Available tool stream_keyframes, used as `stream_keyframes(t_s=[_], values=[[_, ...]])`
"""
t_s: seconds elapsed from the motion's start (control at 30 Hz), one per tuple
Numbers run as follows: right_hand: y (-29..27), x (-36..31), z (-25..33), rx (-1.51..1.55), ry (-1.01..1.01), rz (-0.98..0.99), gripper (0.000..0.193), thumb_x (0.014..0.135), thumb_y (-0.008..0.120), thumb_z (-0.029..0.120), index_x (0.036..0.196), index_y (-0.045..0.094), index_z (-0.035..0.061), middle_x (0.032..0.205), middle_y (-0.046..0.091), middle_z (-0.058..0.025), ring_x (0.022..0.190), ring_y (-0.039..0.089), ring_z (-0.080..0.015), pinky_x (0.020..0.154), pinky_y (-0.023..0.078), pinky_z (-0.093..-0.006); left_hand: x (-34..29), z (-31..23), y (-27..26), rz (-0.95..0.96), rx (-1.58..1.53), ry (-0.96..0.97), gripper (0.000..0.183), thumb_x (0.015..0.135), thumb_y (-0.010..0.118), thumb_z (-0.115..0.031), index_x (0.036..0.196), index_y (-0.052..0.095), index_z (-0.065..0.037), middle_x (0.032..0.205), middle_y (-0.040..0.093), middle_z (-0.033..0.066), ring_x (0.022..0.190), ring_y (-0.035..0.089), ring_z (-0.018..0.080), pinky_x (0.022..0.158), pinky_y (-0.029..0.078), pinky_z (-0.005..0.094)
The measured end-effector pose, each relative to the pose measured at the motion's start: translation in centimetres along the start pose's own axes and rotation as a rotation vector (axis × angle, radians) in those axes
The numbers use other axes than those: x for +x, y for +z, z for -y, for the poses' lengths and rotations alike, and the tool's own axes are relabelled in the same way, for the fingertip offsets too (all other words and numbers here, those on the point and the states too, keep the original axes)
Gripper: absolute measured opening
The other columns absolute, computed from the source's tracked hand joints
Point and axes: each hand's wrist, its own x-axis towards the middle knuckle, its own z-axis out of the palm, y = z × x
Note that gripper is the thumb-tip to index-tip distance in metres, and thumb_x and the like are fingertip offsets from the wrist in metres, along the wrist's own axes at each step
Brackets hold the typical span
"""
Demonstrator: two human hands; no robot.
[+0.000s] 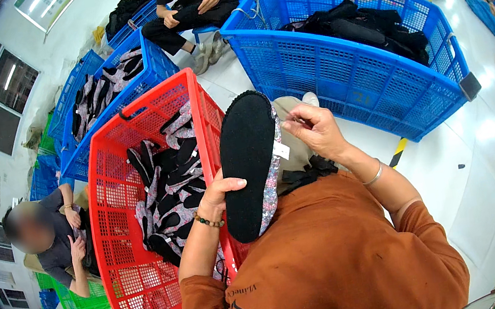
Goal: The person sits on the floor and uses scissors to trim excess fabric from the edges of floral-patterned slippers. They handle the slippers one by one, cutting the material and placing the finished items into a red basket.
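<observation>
A slipper (251,160) stands upright in front of me, its flat black sole facing my view. Grey-pink patterned fabric shows along its right side, where a small white tag (281,150) sticks out. My left hand (220,197) grips the slipper by its lower left edge, thumb on the sole and the other fingers hidden behind. Just right of the upper edge, above the tag, my right hand (318,132) has thumb and forefinger pinched together. Whatever lies in that pinch is too small to make out.
At my left stands a red crate (121,235) holding many similar slippers (171,197). A blue crate (343,71) with black pieces (362,27) is ahead right. Another blue crate (156,66) holds slippers, far left. One person sits ahead, another at the left.
</observation>
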Motion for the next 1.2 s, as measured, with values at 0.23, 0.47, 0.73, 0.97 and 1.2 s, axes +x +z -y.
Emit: stream_keyframes(t_s=[0.23,0.47,0.73,0.97,1.2], values=[[-1.7,-0.3,-0.6,-0.123,-0.092,-0.169,0.013,0.084,0.064,0.012,0.084,0.057,0.0003,0.069,0.048,-0.0053,0.058,0.045,-0.0139,0.052,0.036,-0.0267,-0.7,0.5,-0.8,-0.021,-0.137,-0.038,0.074,0.059,0.058,-0.005,0.130,0.041,0.006,0.121,0.056,0.0207,0.104,0.060,0.0319,0.094,0.048,0.0414],[-1.8,-0.9,0.3,-0.408,-0.372,-0.068,0.025,0.083,0.065,0.024,0.085,0.056,0.0012,0.073,0.052,-0.0114,0.060,0.052,-0.0258,0.053,0.042,-0.0337,-2.0,0.9,-1.6,0.004,-0.218,-0.038,0.081,0.053,0.057,-0.007,0.131,0.040,0.005,0.120,0.056,0.0216,0.100,0.062,0.0336,0.088,0.051,0.0429],[-2.6,0.4,0.9,-0.610,-0.664,-0.053,0.039,0.077,0.068,0.040,0.081,0.057,0.0038,0.066,0.053,-0.0064,0.054,0.054,-0.0208,0.046,0.042,-0.0293,-2.4,0.2,-0.6,-0.004,-0.176,-0.073,0.080,0.051,0.057,-0.005,0.128,0.043,0.006,0.120,0.056,0.0201,0.104,0.060,0.0308,0.094,0.047,0.0377],[-4.2,0.7,1.3,-0.674,-0.739,0.050,0.040,0.073,0.070,0.042,0.080,0.057,0.0045,0.066,0.053,-0.0055,0.054,0.054,-0.0195,0.046,0.042,-0.0282,-2.5,0.2,-0.8,-0.017,-0.164,-0.125,0.078,0.053,0.062,-0.004,0.128,0.043,0.006,0.117,0.058,0.0181,0.100,0.060,0.0278,0.090,0.048,0.0341],[-4.5,0.5,0.8,-0.607,-0.737,0.117,0.040,0.073,0.069,0.042,0.078,0.057,0.0050,0.065,0.051,-0.0048,0.052,0.052,-0.0179,0.044,0.041,-0.0278,-2.2,0.0,-1.2,-0.011,-0.108,-0.179,0.077,0.050,0.060,-0.006,0.124,0.046,0.007,0.115,0.060,0.0184,0.098,0.062,0.0287,0.091,0.049,0.0355]])
